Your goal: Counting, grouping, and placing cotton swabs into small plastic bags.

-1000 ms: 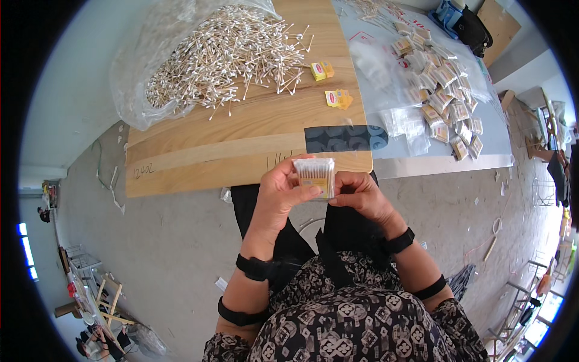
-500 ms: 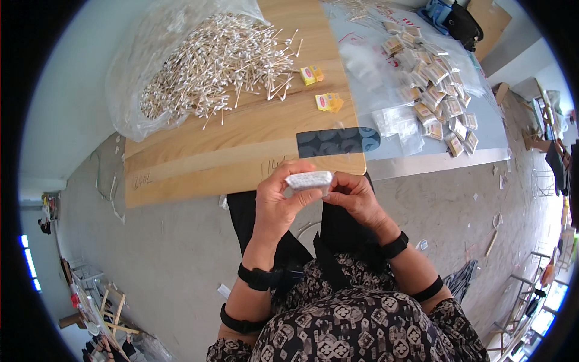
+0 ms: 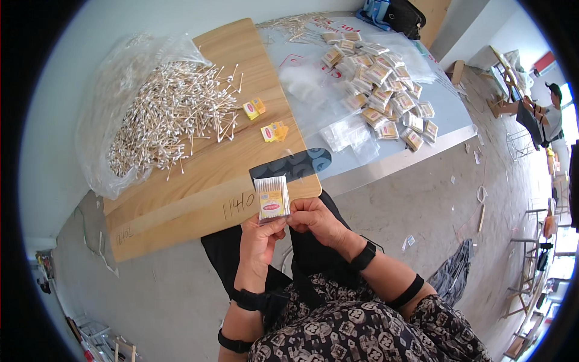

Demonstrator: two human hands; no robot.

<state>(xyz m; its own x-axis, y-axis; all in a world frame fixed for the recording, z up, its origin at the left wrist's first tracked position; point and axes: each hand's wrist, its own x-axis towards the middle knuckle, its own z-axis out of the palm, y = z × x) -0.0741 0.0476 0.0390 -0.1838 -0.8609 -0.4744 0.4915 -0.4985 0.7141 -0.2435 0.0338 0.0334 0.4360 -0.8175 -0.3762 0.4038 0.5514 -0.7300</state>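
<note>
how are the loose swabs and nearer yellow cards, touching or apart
Apart: the head view shows bare wooden board between the loose swabs and the nearer yellow cards.

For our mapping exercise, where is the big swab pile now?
In the head view, the big swab pile lies at upper left on the wooden board, partly in the clear bag, left of the yellow cards.

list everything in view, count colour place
held packet: one, clear and yellow, centre
wooden board: one, brown, left
loose swabs: countless, white, on board
large bag: one, clear, partly around swabs
small cards: two groups, yellow, board
patterned strip: one, dark, board's right edge
table: one, grey, right
piled packets: dozens, white and yellow, on table
flat bags: several, clear, table
carry bag: one, black, table's far end
crumpled sheet: one, dark, floor
another person: one, far right
left hand: one, packet's bottom
right hand: one, packet's lower right
</note>
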